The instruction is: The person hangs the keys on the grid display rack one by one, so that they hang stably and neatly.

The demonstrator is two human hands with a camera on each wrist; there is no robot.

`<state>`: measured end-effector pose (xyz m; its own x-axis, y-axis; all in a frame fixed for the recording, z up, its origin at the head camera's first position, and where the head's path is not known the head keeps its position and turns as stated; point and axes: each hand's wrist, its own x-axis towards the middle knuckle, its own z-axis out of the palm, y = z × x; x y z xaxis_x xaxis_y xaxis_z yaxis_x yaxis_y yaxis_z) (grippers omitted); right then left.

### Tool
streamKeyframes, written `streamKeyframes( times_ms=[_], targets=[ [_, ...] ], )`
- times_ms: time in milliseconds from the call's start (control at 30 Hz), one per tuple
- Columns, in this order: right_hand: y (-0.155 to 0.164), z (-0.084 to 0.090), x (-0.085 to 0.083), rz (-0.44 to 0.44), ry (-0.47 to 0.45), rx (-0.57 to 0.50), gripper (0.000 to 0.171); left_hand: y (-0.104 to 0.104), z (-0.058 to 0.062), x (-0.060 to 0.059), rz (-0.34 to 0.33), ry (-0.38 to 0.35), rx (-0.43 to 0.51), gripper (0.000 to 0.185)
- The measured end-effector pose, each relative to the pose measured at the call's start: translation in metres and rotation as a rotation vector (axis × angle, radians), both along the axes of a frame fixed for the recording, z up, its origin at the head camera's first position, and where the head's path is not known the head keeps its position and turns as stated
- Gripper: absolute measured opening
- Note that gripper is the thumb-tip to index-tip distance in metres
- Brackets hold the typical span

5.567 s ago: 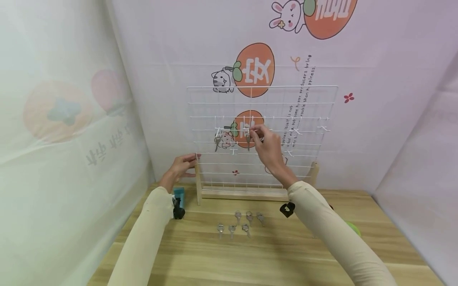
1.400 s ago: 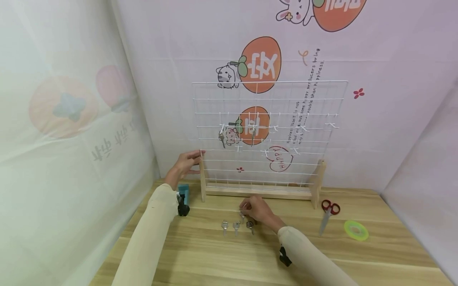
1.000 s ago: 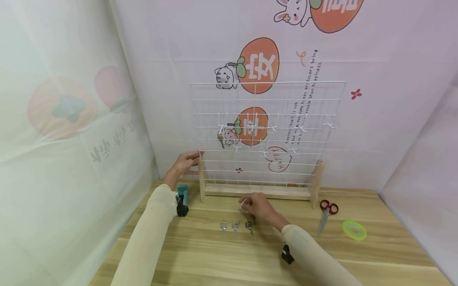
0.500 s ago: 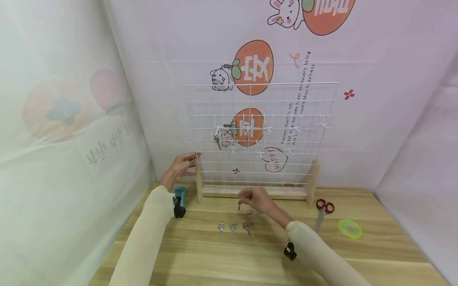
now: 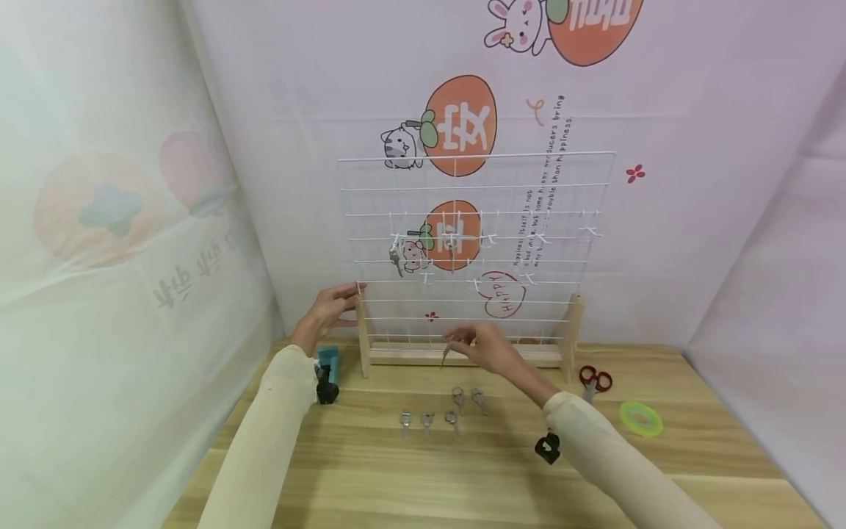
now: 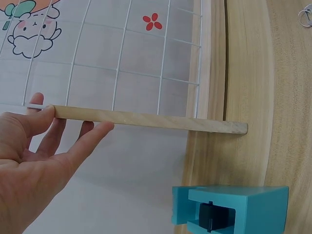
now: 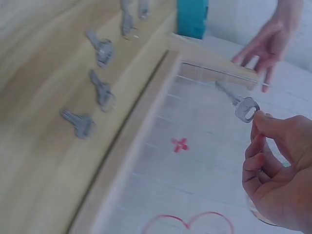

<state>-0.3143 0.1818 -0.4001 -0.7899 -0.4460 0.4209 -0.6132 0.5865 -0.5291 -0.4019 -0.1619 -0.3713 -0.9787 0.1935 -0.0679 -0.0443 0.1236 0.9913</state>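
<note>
My right hand (image 5: 489, 349) pinches a silver key (image 5: 446, 355) by its ring, just in front of the wire grid rack's wooden base (image 5: 515, 358). The right wrist view shows this key (image 7: 245, 109) with its blade pointing away from the fingertips. My left hand (image 5: 330, 308) holds the top of the rack's left wooden upright (image 6: 146, 120), thumb and fingers on either side. Two keys hang from white hooks on the grid: one key (image 5: 396, 257) at left, another key (image 5: 452, 253) nearer the middle. Further white hooks (image 5: 489, 239) carry nothing.
Several keys (image 5: 427, 420) lie in two rows on the wooden table (image 5: 370, 477). Red-handled scissors (image 5: 598, 379) and a yellow-green disc (image 5: 651, 426) lie at right. A teal box (image 6: 265, 209) stands beside the left upright. Printed cloth hangs behind.
Earlier, my right hand was at the middle hook, then came down to the keys. It has picked one from the back row and raised it toward the rack. The left hand stays put.
</note>
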Motion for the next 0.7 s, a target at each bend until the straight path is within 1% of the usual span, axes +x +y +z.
streamKeyframes(
  times_ms=[133, 267, 567, 700],
  targets=[
    [0.007, 0.022, 0.003, -0.015, 0.076, -0.013, 0.014, -0.001, 0.001, 0.002, -0.005, -0.003, -0.018, 0.047],
    [0.014, 0.04, 0.007, -0.035, 0.126, -0.035, 0.015, -0.001, 0.001, 0.003, -0.01, -0.002, -0.015, 0.047],
    [0.034, 0.07, 0.01, -0.085, 0.218, -0.098, 0.017, -0.002, 0.001, 0.002, -0.01, 0.001, -0.005, 0.047],
    [0.044, 0.085, 0.011, -0.139, 0.228, -0.136, 0.018, 0.0, 0.002, 0.003, -0.015, -0.002, -0.002, 0.047]
  ],
)
